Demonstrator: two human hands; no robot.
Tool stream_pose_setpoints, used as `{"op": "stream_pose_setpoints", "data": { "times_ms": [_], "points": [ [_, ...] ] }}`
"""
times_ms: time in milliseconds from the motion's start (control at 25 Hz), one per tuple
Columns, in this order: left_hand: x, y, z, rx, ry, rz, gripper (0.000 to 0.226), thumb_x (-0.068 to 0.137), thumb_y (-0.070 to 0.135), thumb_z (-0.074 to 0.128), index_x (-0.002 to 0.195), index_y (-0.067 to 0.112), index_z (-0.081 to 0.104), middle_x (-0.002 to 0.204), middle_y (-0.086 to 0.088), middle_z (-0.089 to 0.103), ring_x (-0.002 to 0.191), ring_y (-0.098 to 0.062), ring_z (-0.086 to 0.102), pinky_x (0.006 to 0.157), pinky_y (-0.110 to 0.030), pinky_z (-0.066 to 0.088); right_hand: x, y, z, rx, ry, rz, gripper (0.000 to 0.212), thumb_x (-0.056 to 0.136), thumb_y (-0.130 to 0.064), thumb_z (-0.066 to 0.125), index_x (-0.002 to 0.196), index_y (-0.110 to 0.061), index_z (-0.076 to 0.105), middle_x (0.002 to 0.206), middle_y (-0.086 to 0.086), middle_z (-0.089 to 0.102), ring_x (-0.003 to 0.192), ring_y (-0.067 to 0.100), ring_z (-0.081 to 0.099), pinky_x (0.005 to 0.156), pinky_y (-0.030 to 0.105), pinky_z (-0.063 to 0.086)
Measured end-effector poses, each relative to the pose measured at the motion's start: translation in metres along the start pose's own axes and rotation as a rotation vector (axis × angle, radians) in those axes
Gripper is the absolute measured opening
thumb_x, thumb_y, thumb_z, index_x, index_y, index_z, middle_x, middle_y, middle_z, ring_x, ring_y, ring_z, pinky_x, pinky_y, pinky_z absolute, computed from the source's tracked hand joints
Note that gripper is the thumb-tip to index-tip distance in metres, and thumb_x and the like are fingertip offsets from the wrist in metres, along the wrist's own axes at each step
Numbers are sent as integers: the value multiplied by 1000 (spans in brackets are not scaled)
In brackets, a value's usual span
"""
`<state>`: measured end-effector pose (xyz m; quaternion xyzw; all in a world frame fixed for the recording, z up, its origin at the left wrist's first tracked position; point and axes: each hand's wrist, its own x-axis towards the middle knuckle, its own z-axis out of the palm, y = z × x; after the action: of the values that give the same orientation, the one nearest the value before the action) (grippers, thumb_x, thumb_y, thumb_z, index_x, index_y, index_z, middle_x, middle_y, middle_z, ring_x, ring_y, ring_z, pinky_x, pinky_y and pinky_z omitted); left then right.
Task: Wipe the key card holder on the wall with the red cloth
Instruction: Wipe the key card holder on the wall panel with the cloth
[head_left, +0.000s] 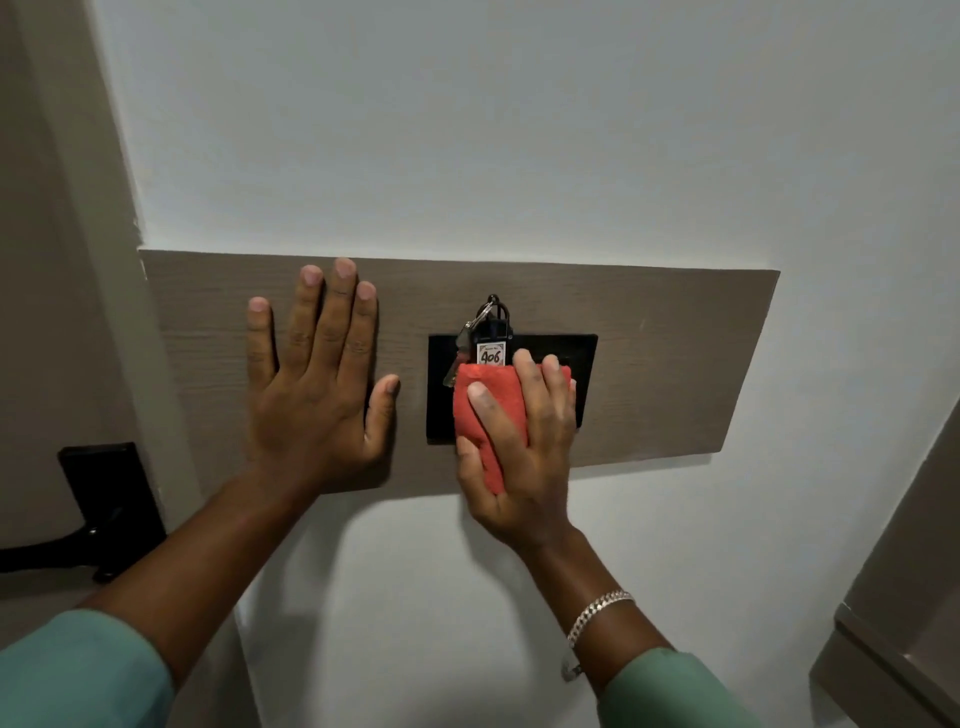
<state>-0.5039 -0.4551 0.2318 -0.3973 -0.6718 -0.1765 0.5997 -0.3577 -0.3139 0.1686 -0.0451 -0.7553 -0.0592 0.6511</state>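
Right hand (524, 441) fingers clamp red cloth (483, 410) on key card holder (582, 353); left hand (317, 384) flat (fingers spread) on panel (675, 364).

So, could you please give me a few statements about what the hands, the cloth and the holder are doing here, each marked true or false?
1. The right hand presses the red cloth against the black key card holder. True.
2. The left hand grips the door handle. False: it lies flat, fingers spread, on the wooden panel, left of the holder.
3. A tag reading 406 sticks up from the holder. True.
4. The cloth covers the whole holder. False: the holder's left part and right edge show.
5. A bracelet is on the left wrist. False: it is on the right wrist.
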Motion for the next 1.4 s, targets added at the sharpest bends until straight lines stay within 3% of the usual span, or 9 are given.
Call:
{"op": "stream_pose_setpoints", "data": {
  "times_ms": [120,280,480,640,760,880,1080,1200,1400],
  "points": [
    [0,1,-2,20,-42,-7,78,94,45,34,157,5,12,166,-12,4,154,-28,-4,124,-53,-6,-1,17,-16,21,-43,-42,51,90,-32,59,139,-23,46,154,18,34,149,42,28,114,70,32],
    [2,2,-11,-22,-103,-1,79,94,46,36,157,4,12,166,-16,8,154,-32,1,122,-56,-3,19,-16,-11,79,-42,206,55,94,-33,54,147,-31,40,164,14,26,157,35,17,124,63,23],
    [-25,34,-45,-338,-220,-211,73,89,36,41,153,2,30,163,-19,24,152,-34,15,120,-56,13,16,4,-47,15,-260,-31,56,89,-21,63,142,-23,48,158,23,36,151,44,27,117,67,32],
    [-47,103,-80,-1135,-357,-856,48,95,58,39,107,22,68,103,-5,71,103,-29,65,83,-34,47,14,-7,-61,170,-291,187,52,94,-26,57,144,-25,45,163,18,30,156,34,19,122,61,31],
    [-24,136,-78,-1787,-700,-1172,38,92,54,48,111,28,68,108,-5,76,104,-21,71,89,-36,56,1,-4,-79,300,-391,240,60,91,-30,59,147,-26,38,164,10,29,157,26,18,123,57,33],
    [-16,171,-65,-1894,-758,-1200,23,95,25,61,114,16,70,108,-14,76,97,-25,74,88,-44,58,-19,23,-116,328,-463,305,78,85,-36,69,151,-28,29,167,0,25,158,17,16,125,54,31],
    [-15,268,-40,-2008,-796,-1252,21,89,12,67,110,8,67,100,-14,74,86,-27,74,70,-38,62,-70,74,-184,394,-323,817,94,82,-66,64,156,-37,14,166,-11,19,152,3,28,119,36,41],
    [-16,338,-28,-2080,-874,-1238,34,77,19,73,108,7,68,93,-11,76,79,-28,73,57,-35,61,-97,124,-227,417,-211,1185,74,86,-51,70,146,-40,30,136,-7,57,116,3,66,90,23,59],
    [-42,482,-9,-1925,-1159,-1295,35,84,26,73,115,11,65,106,-12,75,93,-35,73,72,-47,64,-155,221,-301,261,-54,1513,62,91,-16,71,143,-20,39,103,-3,64,95,18,70,84,38,61]
  ]
}}
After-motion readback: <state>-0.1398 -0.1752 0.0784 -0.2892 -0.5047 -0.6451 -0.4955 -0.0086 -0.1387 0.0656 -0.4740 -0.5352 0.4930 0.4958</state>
